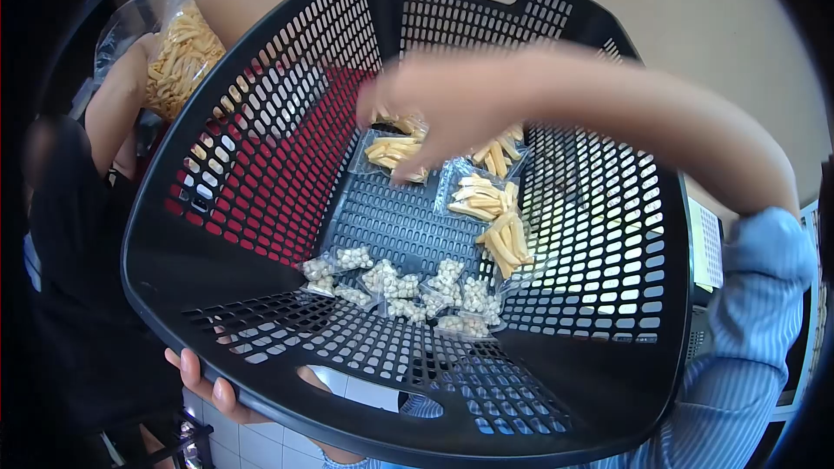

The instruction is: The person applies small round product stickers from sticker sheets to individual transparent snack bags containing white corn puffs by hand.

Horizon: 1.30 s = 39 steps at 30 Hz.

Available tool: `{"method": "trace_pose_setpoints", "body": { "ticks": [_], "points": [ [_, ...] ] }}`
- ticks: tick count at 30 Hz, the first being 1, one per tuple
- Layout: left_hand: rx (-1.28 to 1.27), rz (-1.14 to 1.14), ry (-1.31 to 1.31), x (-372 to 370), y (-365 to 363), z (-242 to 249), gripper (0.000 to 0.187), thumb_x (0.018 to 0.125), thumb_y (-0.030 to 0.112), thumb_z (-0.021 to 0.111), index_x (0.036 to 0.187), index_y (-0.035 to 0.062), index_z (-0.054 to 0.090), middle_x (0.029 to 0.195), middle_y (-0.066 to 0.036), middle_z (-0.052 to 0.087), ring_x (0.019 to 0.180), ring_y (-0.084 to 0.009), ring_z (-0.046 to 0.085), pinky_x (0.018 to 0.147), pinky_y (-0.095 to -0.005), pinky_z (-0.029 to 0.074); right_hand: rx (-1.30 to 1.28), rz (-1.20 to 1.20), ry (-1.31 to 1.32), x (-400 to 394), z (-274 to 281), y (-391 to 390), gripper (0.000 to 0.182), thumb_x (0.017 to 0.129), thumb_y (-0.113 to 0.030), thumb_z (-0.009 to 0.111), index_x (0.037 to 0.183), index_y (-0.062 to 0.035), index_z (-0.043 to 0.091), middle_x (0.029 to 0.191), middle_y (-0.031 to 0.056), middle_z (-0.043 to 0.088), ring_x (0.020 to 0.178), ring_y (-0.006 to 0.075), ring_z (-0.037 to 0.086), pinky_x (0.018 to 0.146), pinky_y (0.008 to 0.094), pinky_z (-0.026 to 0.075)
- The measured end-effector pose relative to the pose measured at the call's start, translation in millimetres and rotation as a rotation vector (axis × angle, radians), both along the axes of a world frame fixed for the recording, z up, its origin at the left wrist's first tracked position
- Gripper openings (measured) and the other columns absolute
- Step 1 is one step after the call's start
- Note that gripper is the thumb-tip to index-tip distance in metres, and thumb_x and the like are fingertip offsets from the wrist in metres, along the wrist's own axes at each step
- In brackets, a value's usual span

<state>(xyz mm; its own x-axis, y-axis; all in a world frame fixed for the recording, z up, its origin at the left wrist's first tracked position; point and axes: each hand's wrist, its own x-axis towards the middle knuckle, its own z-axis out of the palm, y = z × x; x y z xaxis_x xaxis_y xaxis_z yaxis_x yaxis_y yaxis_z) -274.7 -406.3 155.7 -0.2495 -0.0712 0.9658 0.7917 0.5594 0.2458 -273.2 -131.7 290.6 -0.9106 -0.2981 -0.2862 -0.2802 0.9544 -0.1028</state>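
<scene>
My left hand (213, 386) grips the near rim of a large black plastic basket (556, 373), its fingertips showing under the edge at lower left. Over the basket's far half hovers my right hand (443, 104), blurred by motion, with thumb and fingers apart and nothing visible held. Below it lie small clear packets of yellow stick-shaped snacks (395, 152); more stick packets (482, 197) are along the right side of the basket floor. Several packets of small whitish round pieces (391, 282) form a row along the near side. My right hand partly hides the far packets.
At left, another person in dark clothing (74, 295) has an arm beside a big clear bag of yellow sticks (184, 56). Something red (261, 182) shows through the basket's left wall. A pale tabletop (695, 26) lies beyond, and a printed sheet (705, 243) sits at right.
</scene>
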Motion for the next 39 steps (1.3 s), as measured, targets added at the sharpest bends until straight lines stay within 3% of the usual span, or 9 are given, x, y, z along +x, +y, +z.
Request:
{"method": "trace_pose_setpoints", "body": {
  "ticks": [2,5,7,8,15,16,25,33,39],
  "points": [
    [-0.010,0.003,-0.031,-3,2,-2,0.039,0.081,0.036,0.053,0.115,0.0273,0.035,0.123,-0.007,0.034,0.124,-0.0328,0.025,0.099,-0.0472,0.035,0.021,-0.199,-0.604,-9,-79,-27,0.078,0.077,-0.062,0.044,0.126,-0.0025,0.034,0.122,0.0220,0.042,0.109,0.0328,0.046,0.087,0.0446,0.044],
    [0.116,-0.100,0.146,-6,10,-2,0.031,0.084,0.033,0.043,0.111,0.0161,0.043,0.115,-0.020,0.044,0.117,-0.0321,0.038,0.095,-0.0417,0.040,-0.047,-0.455,-1.139,15,-159,-43,0.098,0.068,-0.072,0.044,0.135,-0.0071,0.014,0.126,0.0224,0.036,0.108,0.0365,0.046,0.076,0.0460,0.050],
    [-0.041,-0.045,-0.069,7,7,0,0.034,0.088,0.042,0.032,0.119,0.0277,0.029,0.125,-0.008,0.031,0.126,-0.0357,0.021,0.095,-0.0508,0.039,-0.142,-0.491,-1.104,37,-163,-48,0.108,0.063,-0.076,0.044,0.136,-0.0094,0.000,0.132,0.0230,0.025,0.111,0.0368,0.043,0.079,0.0455,0.049],
    [0.044,-0.086,0.104,-8,3,-7,0.045,0.081,0.042,0.046,0.117,0.0172,0.035,0.116,-0.021,0.041,0.116,-0.0342,0.039,0.099,-0.0508,0.031,-0.137,-0.487,-1.112,44,-167,-46,0.108,0.063,-0.076,0.044,0.136,-0.0094,0.000,0.132,0.0230,0.025,0.111,0.0368,0.043,0.079,0.0455,0.049],
    [0.034,0.007,0.083,-9,-4,-12,0.037,0.085,0.038,0.038,0.116,0.0172,0.034,0.115,-0.019,0.041,0.113,-0.0304,0.043,0.101,-0.0515,0.028,-0.252,-0.662,-1.442,76,-196,-43,0.119,0.057,-0.078,0.049,0.134,-0.0123,-0.014,0.135,0.0211,0.011,0.118,0.0389,0.033,0.078,0.0470,0.049],
    [-0.241,-0.275,0.023,-20,-69,-36,0.037,0.086,0.039,0.036,0.118,0.0199,0.033,0.118,-0.017,0.040,0.111,-0.0272,0.046,0.102,-0.0508,0.026,-0.218,-0.776,-1.325,84,-191,-51,0.117,0.058,-0.078,0.047,0.133,-0.0119,-0.014,0.135,0.0206,0.010,0.118,0.0384,0.033,0.077,0.0467,0.049],
    [0.021,-0.030,0.171,-15,-6,-11,0.030,0.087,0.035,0.035,0.115,0.0245,0.037,0.120,-0.013,0.040,0.105,-0.0236,0.050,0.102,-0.0451,0.031,-0.400,-0.770,-1.048,94,-202,-69,0.080,0.073,-0.061,0.046,0.133,-0.0245,0.006,0.127,0.0228,0.021,0.112,0.0382,0.040,0.061,0.0433,0.052],
    [0.046,-0.145,0.096,-19,-26,-34,0.032,0.087,0.037,0.036,0.116,0.0240,0.036,0.120,-0.013,0.039,0.106,-0.0241,0.049,0.100,-0.0439,0.034,-0.489,-0.672,-0.714,104,-230,-72,0.068,0.076,-0.047,0.048,0.132,-0.0232,0.017,0.116,0.0296,0.038,0.104,0.0448,0.044,0.090,0.0460,0.035],
    [0.018,-0.189,0.029,-19,-50,-47,0.035,0.086,0.040,0.037,0.118,0.0235,0.034,0.120,-0.014,0.039,0.108,-0.0253,0.047,0.097,-0.0426,0.038,-0.542,-0.510,-0.611,92,-237,-61,0.064,0.075,-0.042,0.054,0.128,-0.0158,0.029,0.111,0.0269,0.046,0.102,0.0401,0.047,0.087,0.0429,0.039]
  ]
}}
